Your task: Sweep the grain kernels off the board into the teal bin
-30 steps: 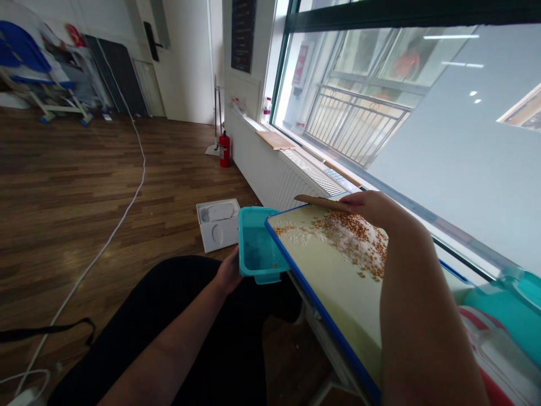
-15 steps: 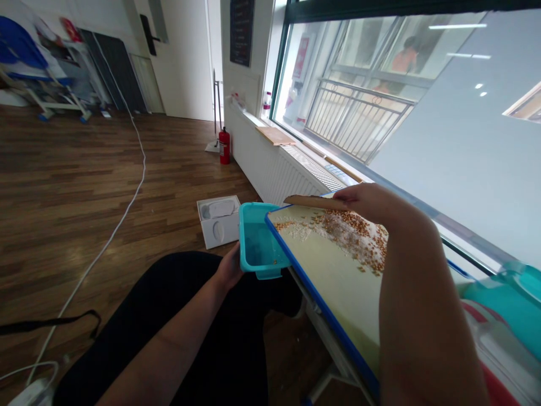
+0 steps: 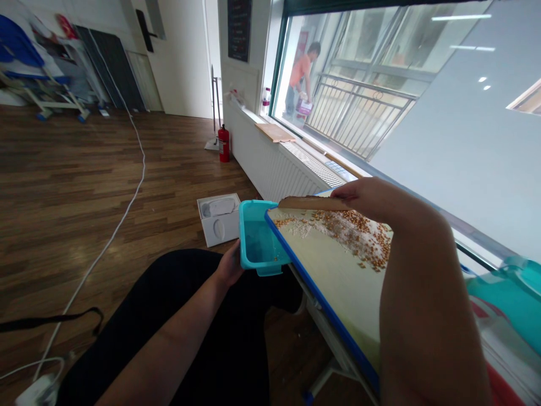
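— Right hand (image 3: 367,198): closed around the near end of a flat wooden scraper (image 3: 310,203), fingers curled over it, blade lying along the far edge of the tabletop (image 3: 338,282). Left hand (image 3: 230,265)?

— Wrapped about the near left corner of a teal plastic box (image 3: 257,239), gripping it from below and holding it tight against the blue left rim of the tabletop, open top just under that rim. Thumb and fingertips hidden behind the box wall, so exact grip not clear.

— And on the tabletop?

— Brown grains (image 3: 359,237) mixed with white grains (image 3: 302,228), spread in a band from the far left corner toward the right forearm. Scraper just beyond the far side of that band. A few brown grains already lying inside the box.

— Any change from half a second back?

— Scraper edged slightly further left, tip now nearer the far left corner. Grain band about the same, box held in the same spot against the rim. View tipped a little, bringing a person in an orange top (image 3: 300,73) into sight outside the window.

— Around all this?

— White open carton (image 3: 217,217) on the wooden floor beyond the box, red fire extinguisher (image 3: 224,144) by the radiator, white cable (image 3: 127,208) trailing across the floor at left. Another teal container (image 3: 507,293) at the near right end of the tabletop.
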`<state>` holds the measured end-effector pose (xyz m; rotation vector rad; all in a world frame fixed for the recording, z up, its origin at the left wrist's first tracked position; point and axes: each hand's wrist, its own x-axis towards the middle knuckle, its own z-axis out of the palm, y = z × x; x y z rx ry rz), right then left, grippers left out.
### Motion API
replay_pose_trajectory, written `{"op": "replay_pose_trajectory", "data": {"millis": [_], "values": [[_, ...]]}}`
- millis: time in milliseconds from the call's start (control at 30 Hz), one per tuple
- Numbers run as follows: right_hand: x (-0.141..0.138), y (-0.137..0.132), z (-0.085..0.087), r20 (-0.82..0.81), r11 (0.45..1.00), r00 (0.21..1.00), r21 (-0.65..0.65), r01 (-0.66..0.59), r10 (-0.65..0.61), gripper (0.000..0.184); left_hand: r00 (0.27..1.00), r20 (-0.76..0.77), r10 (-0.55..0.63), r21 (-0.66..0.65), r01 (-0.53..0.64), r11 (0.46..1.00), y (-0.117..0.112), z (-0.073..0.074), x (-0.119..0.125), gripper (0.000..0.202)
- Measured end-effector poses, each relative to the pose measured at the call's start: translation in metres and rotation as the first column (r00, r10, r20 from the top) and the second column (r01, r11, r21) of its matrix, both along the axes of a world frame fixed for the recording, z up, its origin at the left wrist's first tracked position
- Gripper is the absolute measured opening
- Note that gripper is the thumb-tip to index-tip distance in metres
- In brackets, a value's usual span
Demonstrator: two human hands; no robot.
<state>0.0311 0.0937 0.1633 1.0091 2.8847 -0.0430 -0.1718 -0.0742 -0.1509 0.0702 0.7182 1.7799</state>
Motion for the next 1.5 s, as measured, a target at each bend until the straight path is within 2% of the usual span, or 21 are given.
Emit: {"op": "replay_pose_trajectory", "data": {"millis": [200, 400, 700, 967, 1200, 1400, 1500], "values": [[-0.001, -0.011, 0.006, -0.009, 0.999, 1.000, -0.032, 0.020, -0.020, 0.031, 1.000, -0.004, -0.013, -0.026, 0.013, 1.000, -0.001, 0.004, 0.001, 0.034], [-0.004, -0.020, 0.010, 0.026, 0.999, 1.000, -0.032, 0.009, -0.008, 0.031, 1.000, -0.014, -0.019, 0.012, 0.020, 1.000, -0.002, 0.007, 0.002, 0.032], [-0.003, -0.023, 0.009, -0.011, 0.999, 0.999, -0.027, -0.031, 0.030, 0.033, 1.000, -0.012, -0.021, -0.009, 0.021, 1.000, -0.002, 0.004, 0.003, 0.035], [-0.011, -0.029, 0.014, -0.019, 0.999, 1.000, 0.040, 0.020, -0.020, 0.040, 1.000, -0.006, -0.023, 0.003, 0.023, 1.000, -0.002, 0.006, 0.005, 0.035], [-0.005, -0.031, 0.020, -0.175, 0.980, 0.985, 0.195, 0.025, 0.010, 0.046, 1.000, -0.016, -0.025, -0.001, 0.025, 1.000, -0.001, 0.005, 0.006, 0.035], [0.008, -0.027, 0.027, -0.302, 0.973, 0.945, 0.226, -0.056, 0.124, 0.047, 0.999, -0.010, -0.036, 0.024, 0.036, 0.999, 0.000, -0.003, 0.006, 0.035], [0.022, -0.026, 0.033, -0.422, 0.969, 0.902, 0.249, 0.012, 0.097, 0.047, 0.999, 0.011, -0.033, 0.027, 0.033, 0.999, 0.000, -0.003, 0.006, 0.035]]}}
